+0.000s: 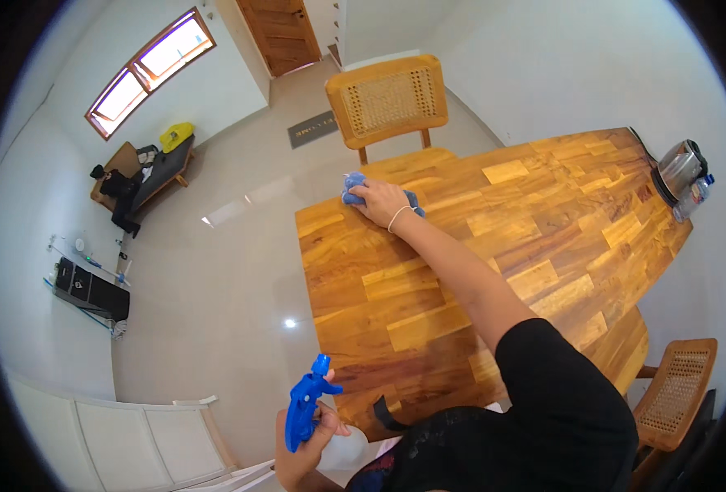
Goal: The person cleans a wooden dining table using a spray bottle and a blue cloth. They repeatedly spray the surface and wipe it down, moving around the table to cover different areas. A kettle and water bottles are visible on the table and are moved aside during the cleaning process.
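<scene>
My right hand presses a bunched blue cloth onto the wooden table, close to its far left corner. Part of the cloth sticks out past the wrist, which wears a thin white band. Low in the view, beside the table's left edge, my left hand grips a spray bottle by its neck. The bottle's blue trigger head points away from me, and its pale translucent body shows partly below the hand.
Cane-backed chairs stand at the table's far side and right side. An electric kettle and a plastic bottle occupy the right end. A person sits on a bench at the far left. A doormat lies on the tiled floor.
</scene>
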Demonstrator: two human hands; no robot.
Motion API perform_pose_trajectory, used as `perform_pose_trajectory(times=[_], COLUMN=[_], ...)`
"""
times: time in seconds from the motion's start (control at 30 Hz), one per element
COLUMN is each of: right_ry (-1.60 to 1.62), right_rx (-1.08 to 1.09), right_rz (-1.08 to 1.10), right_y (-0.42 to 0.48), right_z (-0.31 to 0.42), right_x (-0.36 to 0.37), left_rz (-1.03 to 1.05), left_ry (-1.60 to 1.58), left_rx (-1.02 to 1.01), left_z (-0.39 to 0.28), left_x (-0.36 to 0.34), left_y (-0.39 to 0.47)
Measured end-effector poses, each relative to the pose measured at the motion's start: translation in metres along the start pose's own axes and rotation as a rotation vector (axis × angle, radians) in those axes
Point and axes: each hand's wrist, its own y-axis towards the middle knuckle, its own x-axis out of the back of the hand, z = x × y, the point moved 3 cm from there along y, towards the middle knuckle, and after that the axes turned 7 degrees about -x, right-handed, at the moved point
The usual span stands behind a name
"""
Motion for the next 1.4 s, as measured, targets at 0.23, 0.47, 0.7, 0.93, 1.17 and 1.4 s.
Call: perform_pose_trajectory(times=[0.23,0.47,0.7,0.93,1.17,1.4], right_ry=[0.031,0.068,-0.214,-0.586,-0.351,0.253], right_rx=[-0.188,0.09,-0.53,-0.972,-0.772,-0.068], right_rz=[0.002,-0.05,-0.23,-0.46,-0.309,0.07], right_y=[0.016,-0.037,-0.131,-0.366,-0.364,-0.309], right_z=[0.054,0.057,-0.174,-0.278,-0.112,0.109], right_x=[-0.043,-0.017,0.157,0.325,0.273,0.138], left_rz=[-0.061,0.124,0.192,0.24,0.223,0.204], left_ry=[-0.04,0.083,-0.056,-0.112,-0.14,-0.153], left_rx=[-0.012,-0.02,-0.044,-0.062,-0.07,-0.104], left_z=[0.008,-0.017,-0.031,-0.02,-0.023,-0.024], left_x=[-0.001,-0.038,-0.052,-0.057,-0.057,-0.07], left_y=[-0.021,0.011,0.005,0.016,0.015,0.011])
